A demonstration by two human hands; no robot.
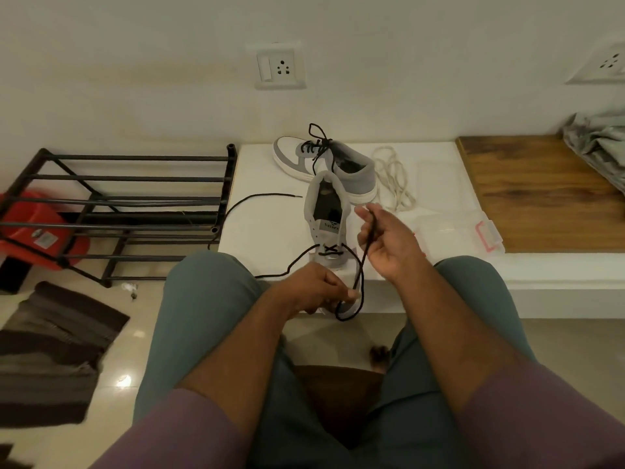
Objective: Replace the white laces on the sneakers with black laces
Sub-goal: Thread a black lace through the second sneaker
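A grey and white sneaker point(326, 211) lies on the white ledge point(267, 231) with its toe toward me, and a black lace point(361, 275) crosses its lowest eyelets. My left hand point(314, 287) grips the toe of this sneaker. My right hand point(389, 242) pinches one end of the black lace, which loops down below the toe. The lace's other end point(257, 199) trails left across the ledge. A second sneaker point(338, 164) with black laces lies behind. Loose white laces point(392, 177) lie to its right.
A black metal shoe rack point(128, 211) stands left of the ledge, with a red object point(37, 228) behind it. A dark mat point(54, 350) lies on the floor. A clear plastic packet point(456, 221), a wooden board point(541, 194) and a crumpled bag point(598, 143) lie to the right.
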